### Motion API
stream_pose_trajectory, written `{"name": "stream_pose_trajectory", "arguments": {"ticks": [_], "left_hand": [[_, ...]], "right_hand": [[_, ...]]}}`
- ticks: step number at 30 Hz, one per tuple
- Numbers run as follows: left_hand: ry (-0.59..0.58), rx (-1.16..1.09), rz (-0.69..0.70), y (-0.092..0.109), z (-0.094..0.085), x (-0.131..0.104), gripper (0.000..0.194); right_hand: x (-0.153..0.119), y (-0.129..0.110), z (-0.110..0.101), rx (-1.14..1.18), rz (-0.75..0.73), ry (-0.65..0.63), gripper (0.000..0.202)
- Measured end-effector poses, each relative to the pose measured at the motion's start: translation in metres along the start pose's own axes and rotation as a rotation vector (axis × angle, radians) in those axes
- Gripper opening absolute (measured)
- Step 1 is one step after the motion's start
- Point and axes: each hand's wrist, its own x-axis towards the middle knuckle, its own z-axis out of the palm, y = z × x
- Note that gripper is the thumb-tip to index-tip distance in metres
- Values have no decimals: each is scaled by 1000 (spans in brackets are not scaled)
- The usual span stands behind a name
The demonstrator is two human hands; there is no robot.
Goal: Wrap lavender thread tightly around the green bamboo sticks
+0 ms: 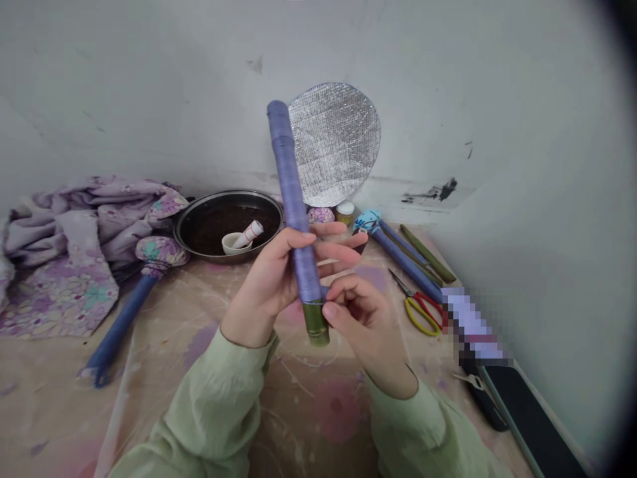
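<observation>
Holding the purple-wrapped bamboo stick (pixel 294 199) at a tilt above the counter (pixel 164 345), the left hand (pixel 266 279) closes loosely around it, thumb over the front and fingers spread out behind. The right hand (pixel 363 318) pinches a short bit of purple strip (pixel 324 292) beside the stick's lower part, just where the wrapping ends and bare green bamboo (pixel 316 325) shows.

That edge looks like the weak point. If the pinch loosens, the strip could spring slack and the last turns could slide down onto the smooth green end. An uneven pull might leave gaps or ridges, and too hard a pull could snap the strip or twist the stick within the left hand's light hold. The spread fingers give little resistance to such turning, so the stick could also slip downward.

Behind the hands, the wide dark pan (pixel 213 259) holds a small white cup (pixel 229 251) with a rolled paper (pixel 250 232) in it; a swing of the stick's lower end or a careless forearm could tip the cup. The scissors (pixel 411 293) lie with their blades apart to the right, where a reaching hand might get nicked.
</observation>
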Motion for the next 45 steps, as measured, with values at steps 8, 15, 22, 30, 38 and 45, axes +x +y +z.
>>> {"name": "stream_pose_trajectory", "arguments": {"ticks": [8,15,22,30,38,45], "left_hand": [[-87,40,-39,-5,3,2,27],[-105,71,16,-8,7,2,27],[-138,58,-42,-3,11,0,25],[-131,-40,-75,-3,10,-2,49],[-200,-13,-100,-9,12,0,53],[-229,97,-123,-19,10,5,44]], "right_hand": [[-5,2,3,12,-96,122,12],[-8,3,3,-54,-95,156,16],[-6,-1,5,2,-43,71,24],[-4,4,4,-10,5,-35,32],[-2,6,-1,-47,63,-155,26],[-1,9,-4,-119,4,-84,37]]}}
